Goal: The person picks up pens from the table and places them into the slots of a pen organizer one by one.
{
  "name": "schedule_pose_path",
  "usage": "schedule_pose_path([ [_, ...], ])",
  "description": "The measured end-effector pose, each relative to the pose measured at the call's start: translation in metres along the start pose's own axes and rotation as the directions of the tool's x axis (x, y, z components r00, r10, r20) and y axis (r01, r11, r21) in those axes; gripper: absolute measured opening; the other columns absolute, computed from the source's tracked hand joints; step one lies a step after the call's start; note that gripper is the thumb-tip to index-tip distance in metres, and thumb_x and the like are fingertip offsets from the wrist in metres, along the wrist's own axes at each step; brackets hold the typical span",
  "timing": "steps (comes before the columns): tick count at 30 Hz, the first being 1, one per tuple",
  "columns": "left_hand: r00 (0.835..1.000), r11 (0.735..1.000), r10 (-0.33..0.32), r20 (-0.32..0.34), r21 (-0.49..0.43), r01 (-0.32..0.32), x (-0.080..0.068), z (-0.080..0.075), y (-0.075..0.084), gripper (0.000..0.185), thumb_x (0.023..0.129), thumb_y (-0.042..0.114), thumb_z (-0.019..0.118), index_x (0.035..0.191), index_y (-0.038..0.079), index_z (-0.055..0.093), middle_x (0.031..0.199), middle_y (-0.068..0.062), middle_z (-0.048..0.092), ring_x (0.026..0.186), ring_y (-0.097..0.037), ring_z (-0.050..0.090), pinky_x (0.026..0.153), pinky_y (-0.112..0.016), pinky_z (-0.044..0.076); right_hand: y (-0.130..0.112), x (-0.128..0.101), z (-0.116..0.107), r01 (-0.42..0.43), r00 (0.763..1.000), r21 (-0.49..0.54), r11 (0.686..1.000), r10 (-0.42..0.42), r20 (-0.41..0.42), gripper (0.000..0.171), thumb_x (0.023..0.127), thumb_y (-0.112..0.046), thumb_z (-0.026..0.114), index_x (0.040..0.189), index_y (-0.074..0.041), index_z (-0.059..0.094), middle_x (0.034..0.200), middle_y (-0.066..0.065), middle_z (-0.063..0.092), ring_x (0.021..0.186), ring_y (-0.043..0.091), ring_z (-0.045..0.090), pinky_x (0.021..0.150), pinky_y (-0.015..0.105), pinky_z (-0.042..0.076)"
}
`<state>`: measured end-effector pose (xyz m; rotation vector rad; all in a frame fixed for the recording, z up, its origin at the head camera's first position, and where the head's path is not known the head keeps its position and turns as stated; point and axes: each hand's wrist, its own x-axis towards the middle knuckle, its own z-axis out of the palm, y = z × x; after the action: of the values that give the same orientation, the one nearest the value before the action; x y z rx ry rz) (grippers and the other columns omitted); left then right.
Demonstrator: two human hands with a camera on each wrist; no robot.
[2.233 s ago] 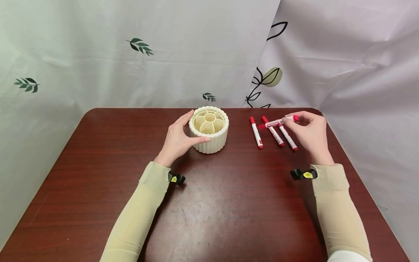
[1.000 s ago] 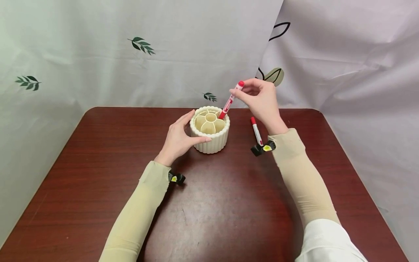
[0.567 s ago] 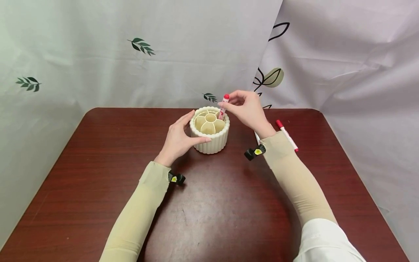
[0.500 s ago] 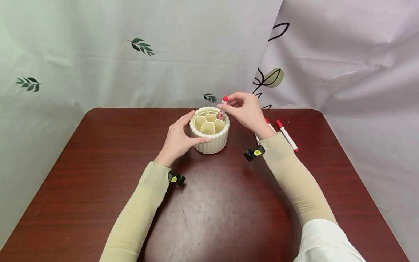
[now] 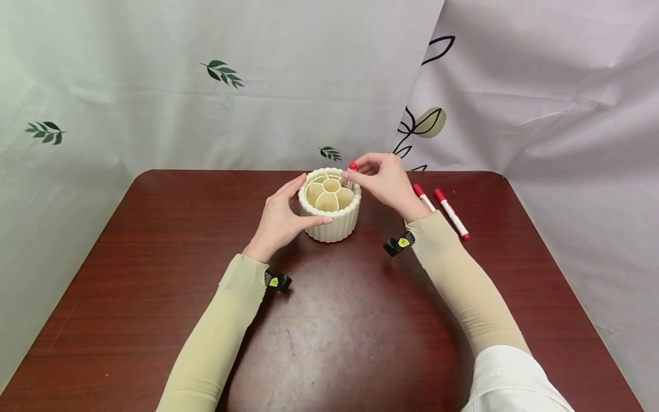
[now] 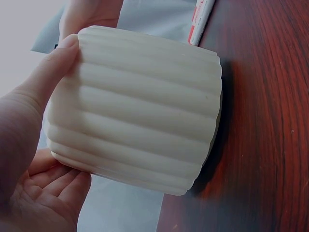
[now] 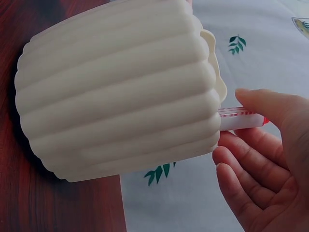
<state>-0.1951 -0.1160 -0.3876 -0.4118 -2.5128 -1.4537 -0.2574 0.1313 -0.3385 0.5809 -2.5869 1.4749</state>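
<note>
A cream ribbed pen holder [image 5: 332, 228], divided inside into petal-shaped compartments, stands upright on the table. My left hand [image 5: 278, 220] grips its left side, thumb across the front and fingers round the back, as the left wrist view also shows. At the holder's right rear, my right hand [image 5: 386, 178] has thumb and fingers on either side of a red-capped white marker [image 7: 241, 119]. Most of that marker is down inside a right-hand compartment; its upper end and red cap stick out above the rim. The marker's lower end is hidden by the holder wall.
To the right on the dark red table [image 5: 329, 343] lie a red-capped marker [image 5: 452, 214] and another marker [image 5: 424, 196], partly covered by my right forearm. A pale leaf-print cloth [image 5: 288, 86] hangs behind the table's back edge.
My right hand has picked up a marker from the right, carried it left to the holder and lowered it into a compartment. My left hand has stayed on the holder.
</note>
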Motion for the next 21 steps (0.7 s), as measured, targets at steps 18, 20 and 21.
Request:
schedule_pose_path([
  [18, 0.999, 0.997, 0.036, 0.019, 0.072, -0.037, -0.005, -0.005, 0.002, 0.104, 0.068, 0.048, 0.095, 0.152, 0.009, 0.048, 0.152, -0.005, 0.049, 0.138, -0.013, 0.045, 0.111, -0.034, 0.041, -0.003, -0.009, -0.012, -0.005, 0.999, 0.006, 1.0, 0.005, -0.034, 0.034, 0.082, -0.044, 0.086, 0.1, -0.017, 0.079, 0.088, -0.003, 0.073, 0.079, 0.014, 0.067, 0.073, 0.031, 0.055],
  [20, 0.998, 0.993, 0.055, 0.023, 0.106, -0.057, -0.008, -0.007, 0.004, 0.103, 0.068, 0.047, 0.095, 0.152, 0.008, 0.048, 0.152, -0.006, 0.049, 0.138, -0.016, 0.045, 0.11, -0.036, 0.042, -0.003, -0.013, -0.017, -0.034, 0.999, 0.0, 0.999, 0.033, -0.042, 0.038, 0.081, -0.047, 0.086, 0.101, -0.016, 0.079, 0.089, -0.003, 0.073, 0.081, 0.014, 0.067, 0.073, 0.031, 0.055],
  [21, 0.998, 0.99, 0.063, 0.026, 0.124, -0.065, -0.011, -0.008, 0.004, 0.103, 0.068, 0.047, 0.095, 0.152, 0.008, 0.048, 0.151, -0.006, 0.049, 0.138, -0.017, 0.045, 0.109, -0.036, 0.043, -0.002, -0.016, -0.02, -0.045, 0.998, 0.0, 0.999, 0.045, -0.045, 0.039, 0.081, -0.048, 0.086, 0.102, -0.016, 0.079, 0.089, -0.003, 0.073, 0.082, 0.014, 0.067, 0.074, 0.031, 0.055],
])
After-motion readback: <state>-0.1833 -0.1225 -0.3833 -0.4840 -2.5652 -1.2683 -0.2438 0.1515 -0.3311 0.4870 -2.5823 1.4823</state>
